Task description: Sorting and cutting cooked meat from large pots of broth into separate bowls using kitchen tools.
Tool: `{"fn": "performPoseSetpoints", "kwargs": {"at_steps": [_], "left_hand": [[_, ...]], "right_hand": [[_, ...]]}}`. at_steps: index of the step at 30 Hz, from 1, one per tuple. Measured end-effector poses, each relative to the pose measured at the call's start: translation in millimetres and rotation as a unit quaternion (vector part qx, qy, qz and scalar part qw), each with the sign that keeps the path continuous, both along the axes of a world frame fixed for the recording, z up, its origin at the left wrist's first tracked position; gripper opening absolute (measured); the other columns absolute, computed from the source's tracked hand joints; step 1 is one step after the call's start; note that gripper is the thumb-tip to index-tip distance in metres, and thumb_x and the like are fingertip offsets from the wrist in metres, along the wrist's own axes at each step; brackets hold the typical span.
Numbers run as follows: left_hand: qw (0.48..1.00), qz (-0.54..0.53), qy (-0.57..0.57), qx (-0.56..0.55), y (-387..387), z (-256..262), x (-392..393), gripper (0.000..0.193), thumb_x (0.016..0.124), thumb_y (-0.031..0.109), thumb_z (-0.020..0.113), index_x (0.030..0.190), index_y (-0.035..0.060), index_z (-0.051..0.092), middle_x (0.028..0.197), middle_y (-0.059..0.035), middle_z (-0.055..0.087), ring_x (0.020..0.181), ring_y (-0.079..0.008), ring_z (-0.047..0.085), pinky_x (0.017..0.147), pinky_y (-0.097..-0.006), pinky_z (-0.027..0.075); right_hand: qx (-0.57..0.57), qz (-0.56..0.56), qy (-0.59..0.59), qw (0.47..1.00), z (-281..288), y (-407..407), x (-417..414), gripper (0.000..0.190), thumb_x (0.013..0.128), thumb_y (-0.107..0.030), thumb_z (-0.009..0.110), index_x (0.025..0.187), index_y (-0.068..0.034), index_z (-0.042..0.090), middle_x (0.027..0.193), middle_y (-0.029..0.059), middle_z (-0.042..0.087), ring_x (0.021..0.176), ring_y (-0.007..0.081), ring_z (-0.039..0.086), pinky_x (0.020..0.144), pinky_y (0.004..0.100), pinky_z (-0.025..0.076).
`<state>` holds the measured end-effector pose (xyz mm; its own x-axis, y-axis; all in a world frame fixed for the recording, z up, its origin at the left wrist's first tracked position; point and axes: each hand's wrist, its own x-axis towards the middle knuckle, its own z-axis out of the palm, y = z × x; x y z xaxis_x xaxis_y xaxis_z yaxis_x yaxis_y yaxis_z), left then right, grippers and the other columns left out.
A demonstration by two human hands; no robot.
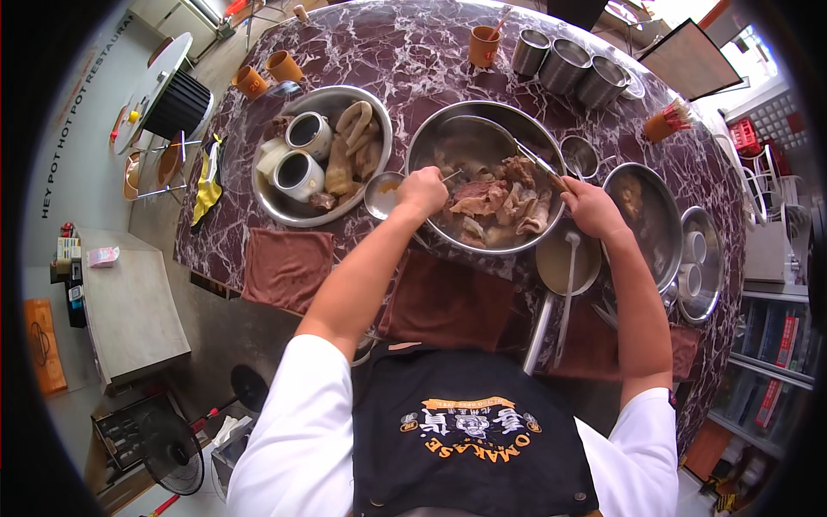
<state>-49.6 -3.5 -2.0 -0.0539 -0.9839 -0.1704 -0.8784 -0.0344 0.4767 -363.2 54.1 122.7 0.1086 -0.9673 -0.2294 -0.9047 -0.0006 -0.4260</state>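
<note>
A large round steel basin (pixel 486 249) stands before me with chunks of cooked meat and offal (pixel 481 197) inside. My left hand (pixel 423 192) is at its left rim, closed on a thin implement whose narrow tip points over the meat. My right hand (pixel 596 208), at the right rim, grips the wooden handle of a metal utensil (pixel 533 156) that reaches into the basin; its far end is partly hidden. Just left of my left hand sits a small metal bowl (pixel 380 197) with a little yellowish matter. Below my right hand lies a long-handled pan (pixel 549 274) holding pale liquid and a ladle (pixel 570 278).
At left, a steel basin (pixel 386 148) holds offal and two cups of dark liquid. Another meat basin (pixel 675 213) and an oval tray (pixel 716 284) stand at right. Brown cloths (pixel 446 300) line the near edge; steel canisters (pixel 565 68) stand at the back. Scissors (pixel 606 315) lie near my right forearm.
</note>
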Motion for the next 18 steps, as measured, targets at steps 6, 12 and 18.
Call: {"fn": "performPoseSetpoints", "kwargs": {"at_steps": [6,12,18], "left_hand": [[0.991,0.079,0.109,0.023,-8,-30,-28,0.027,0.083,0.022,0.056,0.100,0.0098,0.073,0.101,-0.0176,0.070,0.096,-0.0344,0.067,0.086,-0.0435,0.052],[0.919,0.176,0.348,0.068,-6,-55,-29,0.022,0.085,0.016,0.060,0.100,0.0045,0.073,0.093,-0.0128,0.073,0.083,-0.0236,0.069,0.075,-0.0352,0.052],[0.820,0.226,0.520,0.069,10,-42,-36,0.016,0.093,0.011,0.059,0.101,-0.0004,0.067,0.072,0.0006,0.060,0.058,-0.0070,0.050,0.050,-0.0244,0.039]], "right_hand": [[0.032,-0.007,-0.095,0.995,-21,-6,-20,0.026,0.096,-0.019,0.053,0.117,-0.006,0.061,0.076,0.0151,0.062,0.072,0.0304,0.061,0.069,0.0392,0.048],[0.132,-0.158,-0.267,0.941,-12,5,-34,0.032,0.099,-0.018,0.051,0.128,-0.009,0.060,0.063,-0.0035,0.048,0.048,0.0057,0.043,0.045,0.0237,0.037],[0.083,-0.205,-0.287,0.932,-13,27,-36,0.036,0.099,-0.015,0.049,0.134,-0.009,0.057,0.063,-0.0043,0.047,0.049,0.0045,0.041,0.046,0.0219,0.037]]}}
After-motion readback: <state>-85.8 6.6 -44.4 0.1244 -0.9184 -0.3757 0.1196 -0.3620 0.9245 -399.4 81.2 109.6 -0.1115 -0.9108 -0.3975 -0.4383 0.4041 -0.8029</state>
